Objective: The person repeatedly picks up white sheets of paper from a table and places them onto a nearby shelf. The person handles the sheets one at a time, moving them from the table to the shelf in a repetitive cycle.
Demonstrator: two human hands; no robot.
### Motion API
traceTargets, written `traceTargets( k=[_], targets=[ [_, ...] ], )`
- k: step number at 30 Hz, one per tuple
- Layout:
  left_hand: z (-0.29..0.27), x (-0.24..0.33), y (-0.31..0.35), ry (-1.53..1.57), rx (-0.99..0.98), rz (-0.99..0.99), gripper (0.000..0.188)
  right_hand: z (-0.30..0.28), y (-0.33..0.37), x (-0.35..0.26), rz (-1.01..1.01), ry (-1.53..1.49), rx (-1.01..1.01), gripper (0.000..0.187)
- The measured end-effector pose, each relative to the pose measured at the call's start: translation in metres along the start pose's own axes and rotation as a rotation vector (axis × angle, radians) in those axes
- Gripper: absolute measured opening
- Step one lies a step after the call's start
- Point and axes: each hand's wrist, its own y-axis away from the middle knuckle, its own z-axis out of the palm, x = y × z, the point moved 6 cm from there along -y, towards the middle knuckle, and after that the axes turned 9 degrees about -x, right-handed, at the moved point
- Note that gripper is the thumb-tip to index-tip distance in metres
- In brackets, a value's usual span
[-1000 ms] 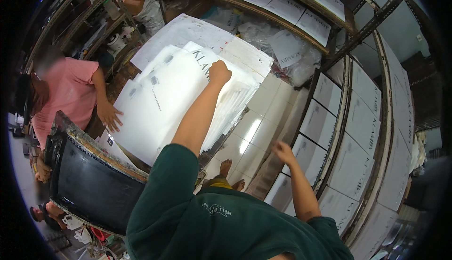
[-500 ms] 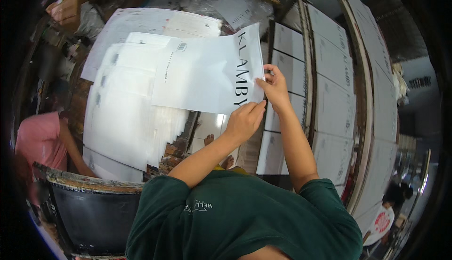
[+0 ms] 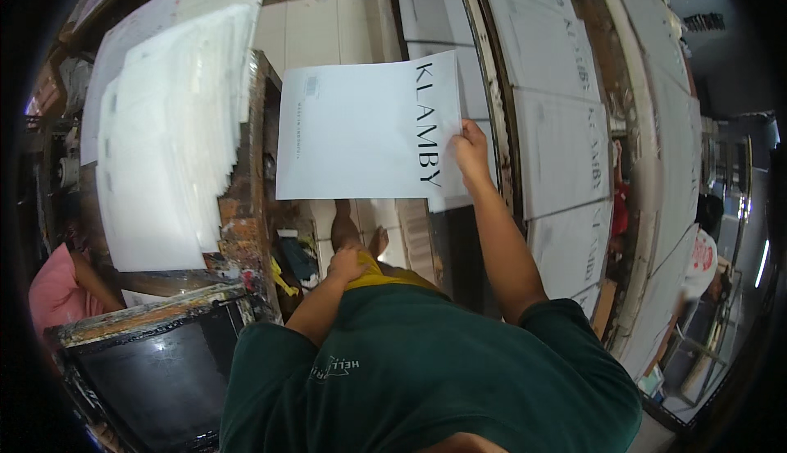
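Note:
A flat white plastic mailer bag (image 3: 352,137) with large black lettering along its right end hangs out in front of me, roughly level. My right hand (image 3: 470,156) pinches its right edge between thumb and fingers; the fingers beneath are partly hidden. Down at my waist, my left hand (image 3: 348,264) lies against my yellow shorts (image 3: 385,275), apart from the bag. Its fingers seem laid flat on the cloth with nothing in them. To the left, a fanned stack of white bags (image 3: 168,141) rests on a paint-stained wooden table (image 3: 256,166).
Long racks on the right bear rows of printed white bags (image 3: 566,154), divided by a wooden rail (image 3: 489,68). A dark framed screen (image 3: 152,379) stands at lower left, near a person in a pink shirt (image 3: 61,289). Light floor tiles (image 3: 316,31) show between table and racks.
My left hand has let go of the bag and dropped to my shorts. The right hand has carried the bag clear of the stack, which now appears farther left as my view turned.

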Motion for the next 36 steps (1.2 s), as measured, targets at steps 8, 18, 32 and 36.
traceTargets(
  k=[8, 18, 32, 36],
  targets=[
    [0.129, -0.054, -0.011, 0.178, -0.218, -0.355, 0.095, -0.062, 0.033, 0.179, 0.340, 0.359, 0.383, 0.019],
    [0.108, -0.061, -0.054, 0.194, -0.346, -0.688, 0.101, -0.221, 0.022, 0.334, 0.371, 0.940, 0.780, 0.027],
    [0.147, -0.097, -0.067, -0.010, -0.321, -0.691, 0.090, -0.297, -0.063, 0.388, 0.877, 1.131, 0.689, 0.050],
    [0.133, -0.088, -0.071, -0.046, -0.317, -0.643, 0.091, -0.337, -0.065, 0.415, 0.906, 1.140, 0.614, 0.045]
  ],
)
